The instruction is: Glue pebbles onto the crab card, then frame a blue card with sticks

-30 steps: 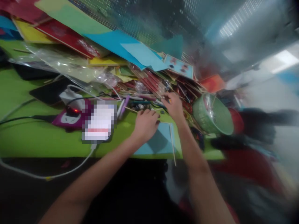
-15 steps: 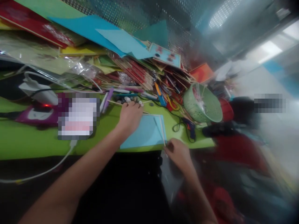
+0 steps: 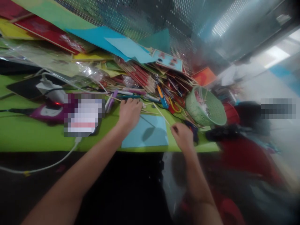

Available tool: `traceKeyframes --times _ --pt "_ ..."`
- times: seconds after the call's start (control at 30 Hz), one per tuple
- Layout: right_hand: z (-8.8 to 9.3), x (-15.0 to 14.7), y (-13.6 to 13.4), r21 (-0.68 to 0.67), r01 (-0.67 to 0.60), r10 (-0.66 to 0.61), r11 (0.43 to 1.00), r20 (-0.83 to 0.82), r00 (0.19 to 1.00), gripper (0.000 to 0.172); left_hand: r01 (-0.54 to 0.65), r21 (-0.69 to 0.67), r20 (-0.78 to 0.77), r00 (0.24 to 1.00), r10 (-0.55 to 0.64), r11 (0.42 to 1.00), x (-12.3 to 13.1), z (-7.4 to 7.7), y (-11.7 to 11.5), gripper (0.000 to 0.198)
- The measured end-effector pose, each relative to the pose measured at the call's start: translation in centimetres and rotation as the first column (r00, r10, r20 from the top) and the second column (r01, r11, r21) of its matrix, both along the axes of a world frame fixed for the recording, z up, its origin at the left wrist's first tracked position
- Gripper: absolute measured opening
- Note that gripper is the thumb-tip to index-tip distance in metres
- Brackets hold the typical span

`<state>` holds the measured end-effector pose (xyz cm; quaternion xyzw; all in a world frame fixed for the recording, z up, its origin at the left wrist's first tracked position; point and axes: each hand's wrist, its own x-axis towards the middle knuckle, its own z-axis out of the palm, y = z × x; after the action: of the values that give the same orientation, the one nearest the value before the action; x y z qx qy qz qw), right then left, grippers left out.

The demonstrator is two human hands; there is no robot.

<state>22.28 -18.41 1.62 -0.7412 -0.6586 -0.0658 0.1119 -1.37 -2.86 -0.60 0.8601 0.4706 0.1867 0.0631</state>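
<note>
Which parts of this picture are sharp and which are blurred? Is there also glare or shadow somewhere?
Head view: sharpest around the left hand and the blue sheet, which bears a soft shadow; the right hand, pinching a thin stick, is slightly soft; beyond the green basket all smears into blur; glare lies on the clear plastic wrap.

The left hand [image 3: 130,110] and the right hand [image 3: 183,138] are bare. Both forearms are uncovered too, from the near edge of the green table [image 3: 35,137] back to the border of the view. Blur hides the nails and other small details.
</note>
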Motion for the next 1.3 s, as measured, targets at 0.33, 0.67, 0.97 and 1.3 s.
traceKeyframes --times 0.33,0.67,0.97,1.3 --pt "-1.0 -1.0 9.9 0.006 -0.056 0.056 0.998 -0.002 0.998 0.017 0.243 -0.038 -0.125 0.961 -0.246 0.969 0.6 0.0 -1.9 0.034" --pt "0.8 6.4 13.4 -0.095 0.194 -0.197 0.976 -0.015 0.98 0.041 0.225 -0.24 -0.127 0.957 -0.26 0.944 1.3 0.8 -0.6 0.04" --pt "0.5 7.2 16.3 -0.074 0.217 -0.222 0.973 -0.08 0.972 0.06 0.216 -0.49 0.095 0.976 -0.195 0.845 0.7 0.8 -0.1 0.044" --pt "3.0 8.6 12.2 0.155 0.168 0.025 0.974 -0.802 0.597 0.066 0.345 -0.335 0.511 0.848 -0.139 0.876 -1.0 5.7 3.9 0.034"
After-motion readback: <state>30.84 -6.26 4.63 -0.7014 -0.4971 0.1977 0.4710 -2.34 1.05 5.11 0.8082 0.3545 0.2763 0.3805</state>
